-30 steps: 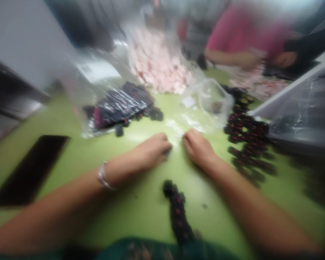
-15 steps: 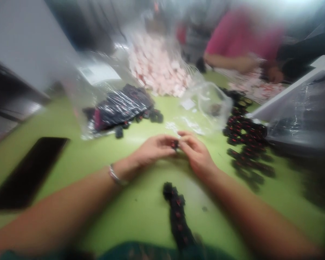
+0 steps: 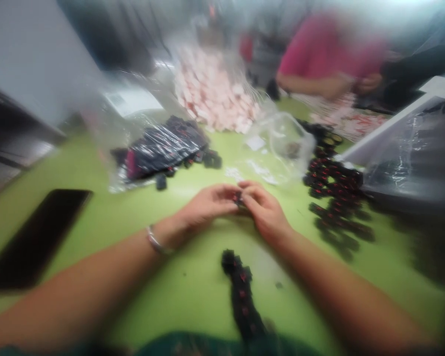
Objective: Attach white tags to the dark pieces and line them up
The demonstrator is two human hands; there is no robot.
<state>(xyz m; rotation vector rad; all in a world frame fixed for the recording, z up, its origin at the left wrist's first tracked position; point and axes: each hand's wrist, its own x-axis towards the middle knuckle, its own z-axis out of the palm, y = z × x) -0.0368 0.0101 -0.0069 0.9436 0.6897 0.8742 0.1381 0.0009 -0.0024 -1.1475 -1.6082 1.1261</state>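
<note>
Near the middle of the green table, my left hand point(image 3: 207, 203) pinches a small black part point(image 3: 239, 199) with a bit of red on it. My right hand point(image 3: 263, 205) meets it from the right, its thumb and fingertips pressed against the same black part. Between my forearms, a row of joined black parts point(image 3: 243, 294) with red spots runs down toward my body. Just beyond my fingertips lie small white pieces point(image 3: 233, 173). Motion blur hides the part's finer detail.
Beyond my hands are a clear bag of black parts point(image 3: 166, 146), a bag of pale pink pieces point(image 3: 215, 94) and a clear plastic bag point(image 3: 291, 143). A pile of black parts point(image 3: 332, 183) lies right, a dark flat object point(image 3: 39, 237) left. A person in pink point(image 3: 319, 54) works across the table.
My right thumb and fingers have shifted slightly left, closer over the black part. Across the table, the person's hand has risen from the pale pieces.
</note>
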